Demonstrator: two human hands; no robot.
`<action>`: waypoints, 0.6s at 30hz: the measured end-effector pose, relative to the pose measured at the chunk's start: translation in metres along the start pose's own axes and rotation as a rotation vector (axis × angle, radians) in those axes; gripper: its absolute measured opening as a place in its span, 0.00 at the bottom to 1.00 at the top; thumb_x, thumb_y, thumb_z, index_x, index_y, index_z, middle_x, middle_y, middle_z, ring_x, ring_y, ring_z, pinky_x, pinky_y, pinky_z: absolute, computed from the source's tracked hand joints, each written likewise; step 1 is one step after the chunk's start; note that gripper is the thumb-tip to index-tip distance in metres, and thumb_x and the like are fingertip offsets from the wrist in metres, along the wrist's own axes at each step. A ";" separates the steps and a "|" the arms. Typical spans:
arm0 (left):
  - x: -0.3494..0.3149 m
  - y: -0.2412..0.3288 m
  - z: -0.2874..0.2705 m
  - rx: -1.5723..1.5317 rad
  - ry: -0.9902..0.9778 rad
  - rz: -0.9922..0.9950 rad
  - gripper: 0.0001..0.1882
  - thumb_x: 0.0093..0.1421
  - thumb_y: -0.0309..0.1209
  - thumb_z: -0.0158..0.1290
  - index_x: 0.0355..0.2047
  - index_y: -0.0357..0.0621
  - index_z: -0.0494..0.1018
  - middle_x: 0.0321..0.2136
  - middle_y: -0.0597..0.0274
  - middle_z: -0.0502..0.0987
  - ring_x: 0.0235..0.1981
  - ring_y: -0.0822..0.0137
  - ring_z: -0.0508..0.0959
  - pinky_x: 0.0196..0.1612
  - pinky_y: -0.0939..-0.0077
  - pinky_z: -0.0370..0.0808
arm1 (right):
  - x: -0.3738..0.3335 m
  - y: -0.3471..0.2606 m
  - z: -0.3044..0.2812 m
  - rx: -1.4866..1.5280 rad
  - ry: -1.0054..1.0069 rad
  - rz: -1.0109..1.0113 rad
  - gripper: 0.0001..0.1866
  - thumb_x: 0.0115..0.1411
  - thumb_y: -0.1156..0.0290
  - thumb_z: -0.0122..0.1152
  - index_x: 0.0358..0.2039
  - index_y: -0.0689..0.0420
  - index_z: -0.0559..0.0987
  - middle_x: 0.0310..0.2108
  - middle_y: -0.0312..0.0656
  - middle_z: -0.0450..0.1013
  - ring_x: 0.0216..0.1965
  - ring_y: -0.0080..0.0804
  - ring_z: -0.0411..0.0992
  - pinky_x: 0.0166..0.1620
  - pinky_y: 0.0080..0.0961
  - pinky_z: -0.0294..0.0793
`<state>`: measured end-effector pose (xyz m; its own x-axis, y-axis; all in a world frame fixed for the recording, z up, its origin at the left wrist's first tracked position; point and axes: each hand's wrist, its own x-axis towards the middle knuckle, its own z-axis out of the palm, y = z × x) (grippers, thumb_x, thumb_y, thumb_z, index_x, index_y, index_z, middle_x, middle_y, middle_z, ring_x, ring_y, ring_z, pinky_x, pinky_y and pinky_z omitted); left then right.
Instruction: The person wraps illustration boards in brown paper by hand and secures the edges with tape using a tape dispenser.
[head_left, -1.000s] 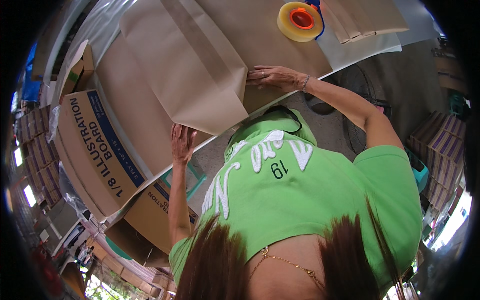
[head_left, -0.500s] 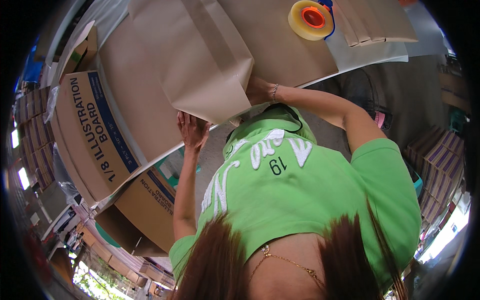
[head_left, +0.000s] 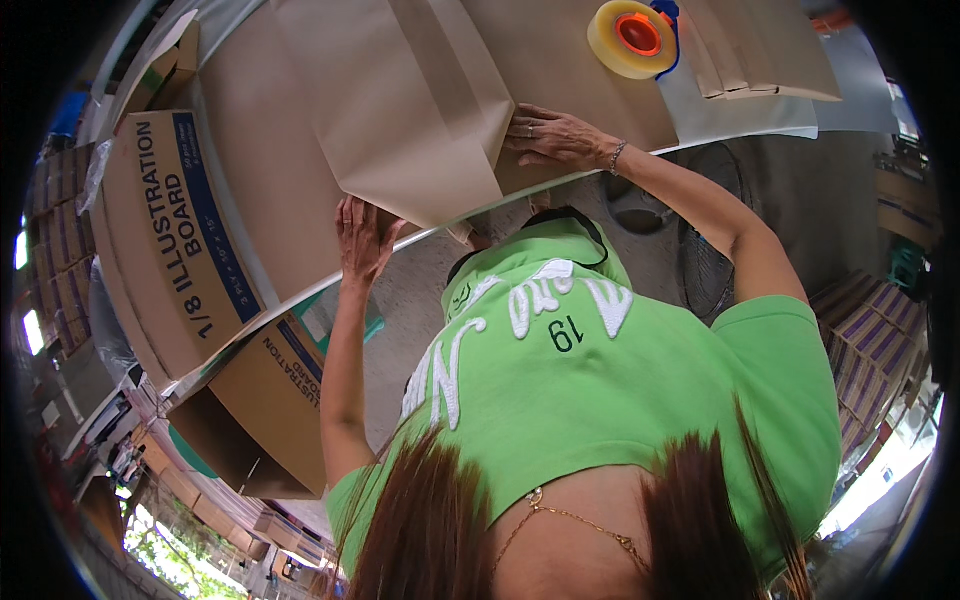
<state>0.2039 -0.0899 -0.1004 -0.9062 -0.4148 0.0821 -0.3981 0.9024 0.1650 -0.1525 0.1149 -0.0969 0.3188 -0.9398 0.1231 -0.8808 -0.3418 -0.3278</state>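
A package of brown paper (head_left: 405, 110) lies on the table, its near end folded to angled corners and a darker strip running along its top. My left hand (head_left: 362, 240) is at its near left corner, fingers stretched and their tips touching the paper by the table edge. On the other side my right hand (head_left: 562, 140) lies almost flat, its fingers extended against the package's right edge. Part of the left fingertips is hidden at the paper's fold. Neither hand grips anything that I can see.
A roll of clear tape (head_left: 622, 42) with an orange core and blue holder stands at the back right. Folded brown paper (head_left: 765, 55) lies beside it. Cardboard boxes (head_left: 165, 240) stand along the left side, another box (head_left: 265, 400) below. Stacked bundles (head_left: 865, 340) are at the far right.
My right hand has come out from behind the package's near right corner and moved up and right, its fingers now in sight. My left hand has shifted slightly left along the paper edge.
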 end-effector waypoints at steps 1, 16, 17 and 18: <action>-0.001 0.001 0.002 -0.013 0.016 -0.010 0.40 0.58 0.58 0.53 0.59 0.38 0.66 0.62 0.51 0.60 0.65 0.53 0.57 0.68 0.55 0.50 | 0.000 -0.004 0.003 -0.015 0.016 0.052 0.25 0.70 0.54 0.42 0.60 0.55 0.69 0.65 0.42 0.61 0.68 0.36 0.53 0.72 0.38 0.47; -0.025 0.082 0.004 -0.200 -0.089 0.047 0.46 0.51 0.59 0.59 0.63 0.44 0.63 0.66 0.52 0.57 0.70 0.45 0.48 0.70 0.42 0.37 | 0.028 -0.109 0.038 0.155 0.062 0.159 0.20 0.63 0.56 0.53 0.48 0.54 0.80 0.56 0.41 0.71 0.65 0.40 0.60 0.69 0.40 0.51; -0.025 0.081 0.003 -0.186 -0.114 0.043 0.45 0.52 0.58 0.58 0.63 0.43 0.63 0.66 0.53 0.57 0.70 0.45 0.48 0.70 0.42 0.37 | 0.026 -0.103 0.037 0.172 0.062 0.130 0.20 0.63 0.56 0.53 0.48 0.54 0.80 0.57 0.42 0.71 0.65 0.40 0.60 0.69 0.40 0.52; -0.025 0.078 0.002 -0.172 -0.139 0.039 0.44 0.53 0.57 0.58 0.63 0.42 0.63 0.66 0.54 0.57 0.70 0.46 0.49 0.70 0.42 0.38 | 0.024 -0.098 0.036 0.189 0.063 0.102 0.20 0.63 0.56 0.52 0.48 0.54 0.80 0.57 0.42 0.70 0.65 0.40 0.59 0.69 0.40 0.52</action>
<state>0.1950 -0.0086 -0.0914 -0.9363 -0.3486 -0.0427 -0.3425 0.8793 0.3310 -0.0461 0.1260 -0.0961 0.2036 -0.9695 0.1365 -0.8243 -0.2450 -0.5104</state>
